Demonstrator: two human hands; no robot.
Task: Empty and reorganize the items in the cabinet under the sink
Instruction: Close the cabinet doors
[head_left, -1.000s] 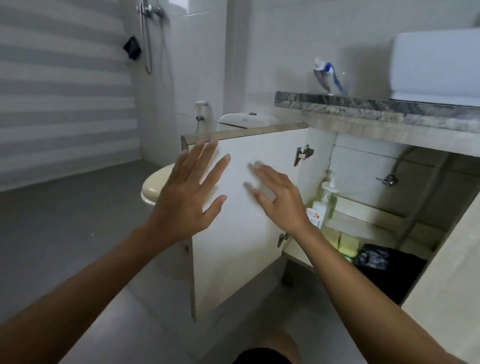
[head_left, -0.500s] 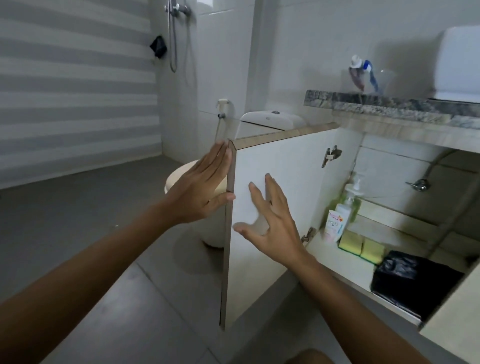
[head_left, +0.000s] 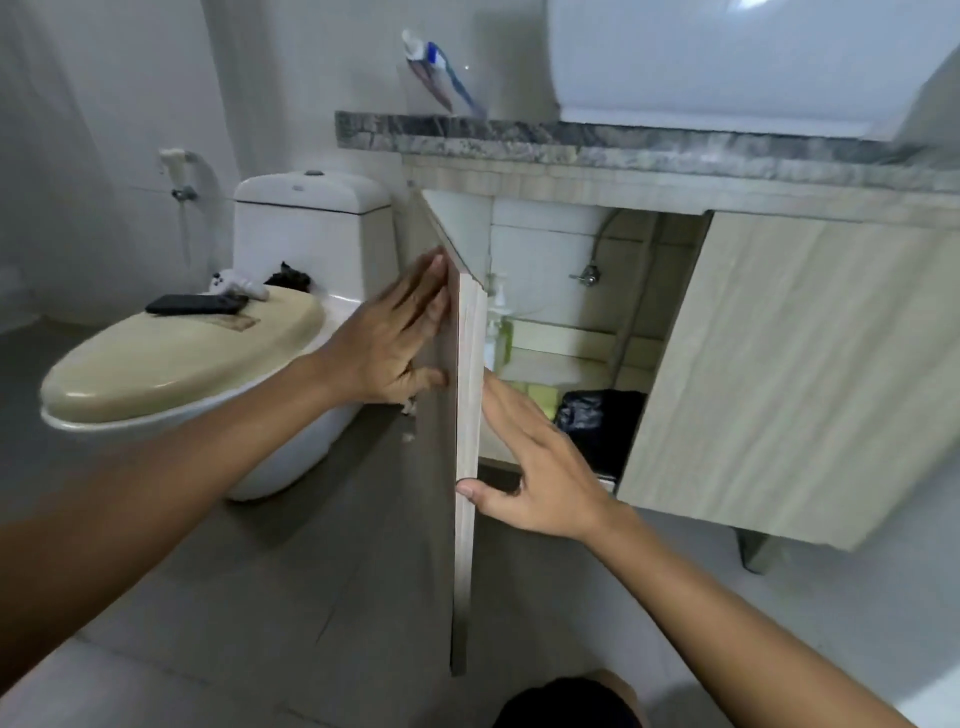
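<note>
The left cabinet door (head_left: 466, 415) under the sink stands swung out, edge-on to me. My left hand (head_left: 395, 343) lies flat with fingers spread on its outer face. My right hand (head_left: 535, 467) rests flat on its inner face, thumb on the front edge. Neither hand holds anything. Inside the open cabinet I see a pump soap bottle (head_left: 500, 327), yellow sponges (head_left: 540, 391) and a black plastic bag (head_left: 597, 415) on the floor of the cabinet. The right cabinet door (head_left: 789, 364) is closed.
A toilet (head_left: 208, 364) stands close on the left, its closed lid carrying a black phone (head_left: 197, 304) and small items. The grey stone counter (head_left: 571, 140) holds a white basin (head_left: 727, 57) and a toothpaste tube (head_left: 441, 78). Pipes and a valve (head_left: 587, 275) run along the cabinet back. Grey floor tiles lie below.
The view swung right and closer. The door now appears edge-on between my hands, which stay flat on its two faces; my right thumb has come onto the front edge.
</note>
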